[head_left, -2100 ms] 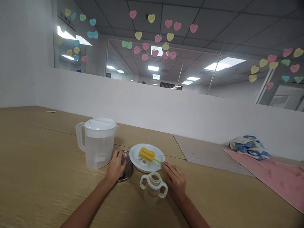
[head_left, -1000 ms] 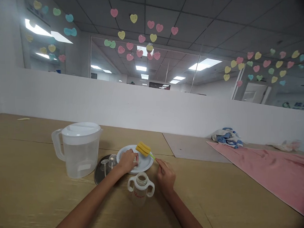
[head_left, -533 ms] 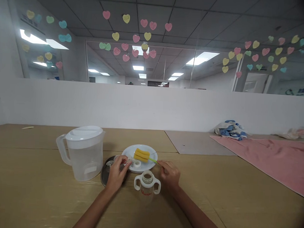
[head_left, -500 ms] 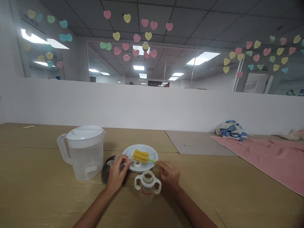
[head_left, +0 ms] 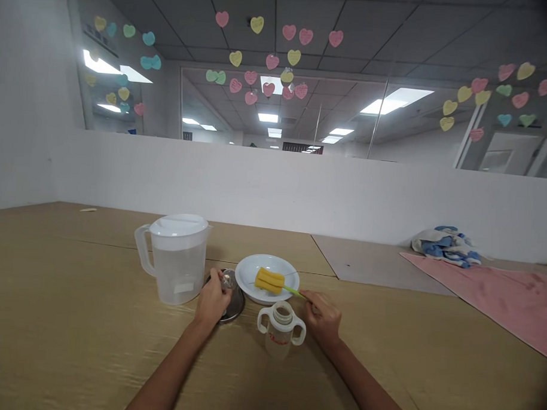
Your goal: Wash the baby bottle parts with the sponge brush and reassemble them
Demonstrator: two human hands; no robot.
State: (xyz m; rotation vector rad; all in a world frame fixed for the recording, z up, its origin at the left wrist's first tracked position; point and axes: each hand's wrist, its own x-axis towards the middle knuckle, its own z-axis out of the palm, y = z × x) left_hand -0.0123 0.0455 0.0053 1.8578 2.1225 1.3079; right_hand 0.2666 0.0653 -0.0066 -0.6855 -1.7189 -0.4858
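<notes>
My left hand (head_left: 214, 300) is over a dark round metal tray (head_left: 238, 308), fingers closed on a small clear plastic piece (head_left: 228, 279) whose kind I cannot make out. My right hand (head_left: 324, 316) grips the thin green handle of a yellow sponge brush (head_left: 269, 280). The sponge head is above a white bowl (head_left: 244, 270). Between my hands, close to me, an uncapped baby bottle (head_left: 279, 343) with two white side handles stands upright on the table. Part of the tray is hidden by my left hand.
A lidded translucent pitcher (head_left: 179, 267) stands to the left of the tray. Further right lie a crumpled blue-and-white cloth (head_left: 447, 246) and a pink cloth (head_left: 499, 290). A low white wall (head_left: 274, 187) with glass above it closes off the table's far side.
My left hand has drawn away from the sponge and bowl, back over the tray with the clear piece. The brush stays in my right hand. The whole view has shifted.
</notes>
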